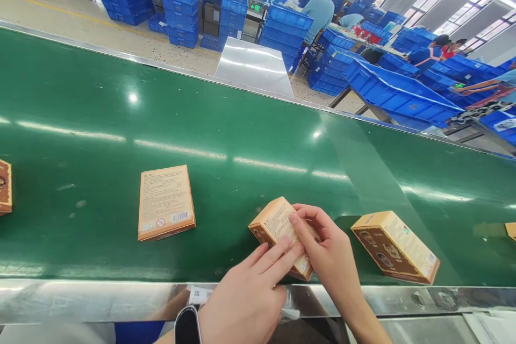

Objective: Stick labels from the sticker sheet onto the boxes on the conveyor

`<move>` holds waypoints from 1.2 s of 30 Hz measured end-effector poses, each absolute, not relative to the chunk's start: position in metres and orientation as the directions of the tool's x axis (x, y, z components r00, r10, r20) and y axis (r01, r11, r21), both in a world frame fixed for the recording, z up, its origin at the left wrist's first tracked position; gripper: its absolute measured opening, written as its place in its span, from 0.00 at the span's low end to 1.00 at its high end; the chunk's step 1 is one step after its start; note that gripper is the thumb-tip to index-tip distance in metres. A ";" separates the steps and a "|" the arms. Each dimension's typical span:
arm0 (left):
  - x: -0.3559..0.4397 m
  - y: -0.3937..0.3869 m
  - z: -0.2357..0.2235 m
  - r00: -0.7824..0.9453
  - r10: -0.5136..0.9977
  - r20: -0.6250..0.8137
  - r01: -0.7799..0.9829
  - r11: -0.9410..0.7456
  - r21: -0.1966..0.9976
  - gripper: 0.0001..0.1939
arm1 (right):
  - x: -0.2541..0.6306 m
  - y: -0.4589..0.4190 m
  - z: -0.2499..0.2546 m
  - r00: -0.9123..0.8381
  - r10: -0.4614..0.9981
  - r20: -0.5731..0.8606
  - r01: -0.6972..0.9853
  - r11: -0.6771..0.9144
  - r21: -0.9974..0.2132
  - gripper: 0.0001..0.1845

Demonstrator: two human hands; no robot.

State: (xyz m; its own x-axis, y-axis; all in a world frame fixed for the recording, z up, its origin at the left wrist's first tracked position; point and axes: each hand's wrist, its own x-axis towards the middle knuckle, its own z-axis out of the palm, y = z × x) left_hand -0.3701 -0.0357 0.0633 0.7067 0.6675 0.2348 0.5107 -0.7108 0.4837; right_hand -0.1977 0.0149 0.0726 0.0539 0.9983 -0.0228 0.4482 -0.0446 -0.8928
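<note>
A small tan and brown cardboard box [276,217] lies tilted on the green conveyor belt in front of me, its printed text panel facing up. My right hand [328,247] grips it from the right, thumb on the top panel and fingers around the far side. Across the lower part of that panel lie the outstretched fingers of my left hand [258,285], touching the box. Whatever may be under the fingertips is hidden. A dark smart band [187,325] is on my left wrist.
Another box [166,201] lies flat to the left, and a further one [395,247] rests on the right. Partial boxes show at both side edges. A metal rail [121,301] borders the belt. Beyond stand stacked blue crates [179,11] and several people at work.
</note>
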 end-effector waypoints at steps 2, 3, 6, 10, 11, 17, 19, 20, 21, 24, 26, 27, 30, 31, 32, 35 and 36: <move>-0.370 -0.035 0.064 0.713 0.666 0.219 0.510 -0.707 0.490 0.06 | -0.200 0.015 0.071 0.105 0.994 0.024 0.478 -0.029 -0.878 0.17; -0.370 -0.035 0.065 0.713 0.667 0.216 0.509 -0.704 0.495 0.06 | -0.201 0.017 0.071 0.128 0.991 0.040 0.475 -0.026 -0.880 0.19; -0.376 -0.037 0.069 0.721 0.658 0.217 0.487 -0.704 0.517 0.06 | -0.201 0.024 0.073 0.160 0.984 0.075 0.473 -0.010 -0.881 0.25; -0.405 -0.044 0.082 0.701 0.697 0.150 0.492 -0.625 0.606 0.03 | -0.206 0.015 0.094 0.157 0.964 0.215 0.585 0.085 -0.807 0.17; -0.417 -0.047 0.088 0.676 0.731 0.088 0.519 -0.557 0.648 0.01 | -0.210 0.008 0.102 0.081 0.966 0.245 0.616 0.144 -0.774 0.14; -0.488 -0.065 0.120 0.445 0.852 -0.275 0.554 -0.022 0.832 0.03 | -0.264 -0.040 0.125 -0.613 0.782 0.117 0.392 0.429 -0.814 0.08; -0.507 -0.070 0.123 0.377 0.849 -0.371 0.568 0.104 0.816 0.07 | -0.283 -0.047 0.121 -0.642 0.757 0.121 0.354 0.433 -0.829 0.12; -0.515 -0.073 0.123 0.344 0.848 -0.404 0.586 0.142 0.798 0.08 | -0.291 -0.048 0.119 -0.650 0.750 0.122 0.352 0.439 -0.826 0.14; -0.522 -0.076 0.123 0.315 0.852 -0.419 0.605 0.161 0.780 0.07 | -0.297 -0.049 0.117 -0.659 0.743 0.115 0.360 0.446 -0.819 0.15; -0.541 -0.085 0.124 0.278 0.858 -0.432 0.664 0.153 0.732 0.05 | -0.311 -0.052 0.114 -0.686 0.719 0.109 0.384 0.486 -0.785 0.15; -0.550 -0.089 0.126 0.281 0.860 -0.426 0.700 0.120 0.704 0.07 | -0.319 -0.055 0.115 -0.714 0.689 0.123 0.391 0.539 -0.746 0.13; -0.554 -0.091 0.127 0.288 0.859 -0.422 0.714 0.101 0.693 0.08 | -0.324 -0.057 0.116 -0.733 0.667 0.135 0.392 0.576 -0.717 0.10; -0.564 -0.094 0.127 0.328 0.859 -0.393 0.728 0.035 0.685 0.09 | -0.338 -0.062 0.118 -0.773 0.611 0.172 0.402 0.681 -0.613 0.05; -0.566 -0.095 0.126 0.340 0.862 -0.376 0.722 0.017 0.692 0.08 | -0.344 -0.063 0.118 -0.779 0.600 0.184 0.407 0.706 -0.580 0.05; -0.569 -0.095 0.124 0.347 0.866 -0.360 0.716 0.003 0.698 0.08 | -0.349 -0.063 0.118 -0.782 0.591 0.197 0.412 0.728 -0.547 0.06; -0.576 -0.096 0.121 0.338 0.871 -0.355 0.707 0.013 0.707 0.08 | -0.365 -0.065 0.119 -0.783 0.542 0.306 0.416 0.821 -0.390 0.10; -0.579 -0.095 0.121 0.330 0.870 -0.367 0.704 0.031 0.709 0.08 | -0.370 -0.066 0.119 -0.784 0.509 0.354 0.413 0.855 -0.314 0.11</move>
State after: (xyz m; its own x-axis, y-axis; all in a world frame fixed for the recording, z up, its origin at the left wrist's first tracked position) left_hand -0.5788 -0.0951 0.1207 0.3304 0.8697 -0.3667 0.7043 0.0315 0.7092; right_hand -0.3696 -0.0655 0.1195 -0.7842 0.5093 0.3544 0.4129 0.8547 -0.3145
